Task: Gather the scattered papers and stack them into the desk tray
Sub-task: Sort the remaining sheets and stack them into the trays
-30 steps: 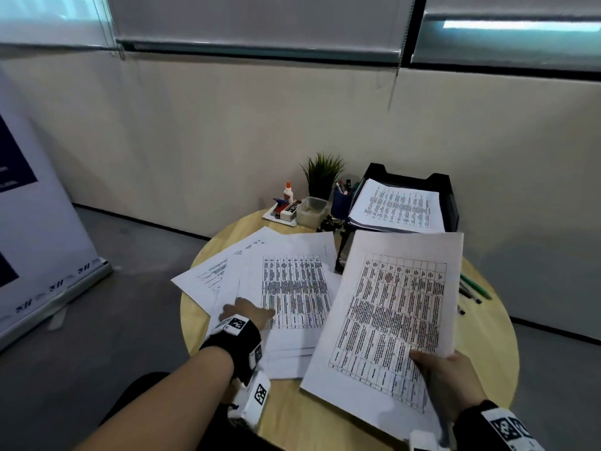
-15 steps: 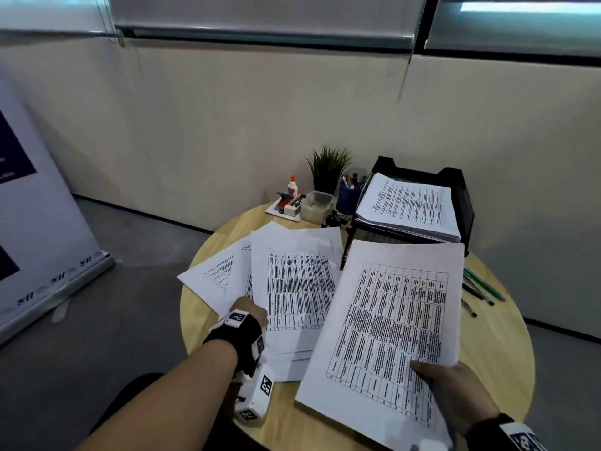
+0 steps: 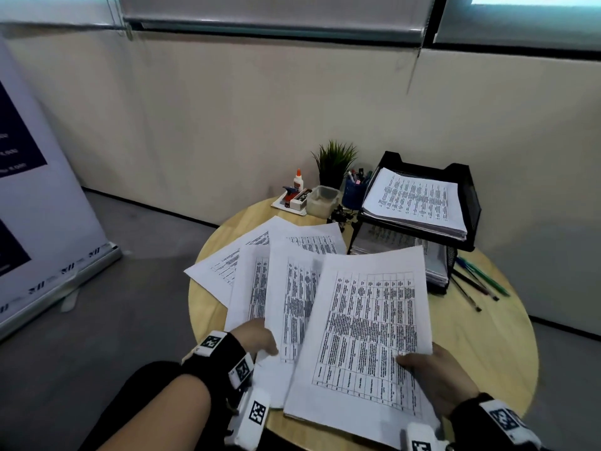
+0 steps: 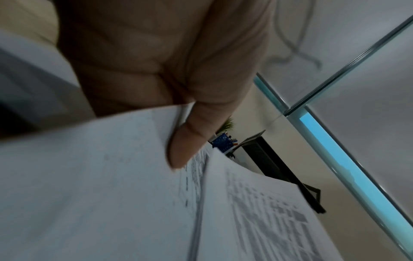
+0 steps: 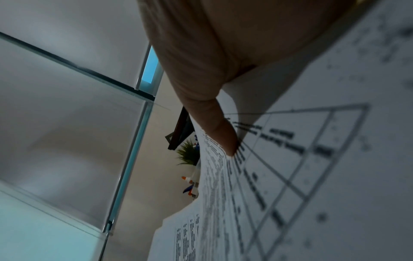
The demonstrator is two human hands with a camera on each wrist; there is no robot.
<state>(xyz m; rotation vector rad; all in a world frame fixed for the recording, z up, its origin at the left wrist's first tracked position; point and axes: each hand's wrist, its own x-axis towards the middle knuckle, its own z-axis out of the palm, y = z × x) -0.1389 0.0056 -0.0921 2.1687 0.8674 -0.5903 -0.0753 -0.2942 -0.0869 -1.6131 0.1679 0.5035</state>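
Note:
Several printed sheets (image 3: 250, 271) lie fanned over the left half of the round wooden table (image 3: 481, 330). My left hand (image 3: 257, 336) pinches the near edge of a sheet (image 3: 292, 301) from that fan, thumb (image 4: 190, 141) on top. In my right hand (image 3: 432, 369) is a small bundle of table-printed papers (image 3: 367, 327), held above the table's front with the thumb (image 5: 221, 130) pressed on the top page. The black mesh desk tray (image 3: 468, 196) stands at the back right with a paper stack (image 3: 416, 200) in its top tier.
A potted plant (image 3: 335, 161), a blue pen cup (image 3: 353, 192), a clear box (image 3: 322, 200), a glue bottle (image 3: 298, 180) and a stapler tray sit at the table's back. Pens (image 3: 481, 281) lie right of the desk tray. A banner stand (image 3: 39, 203) is on the left floor.
My right hand's bundle moved left, over the fanned sheets. My left hand shifted from lying on the sheets to pinching one by its near edge and lifting it.

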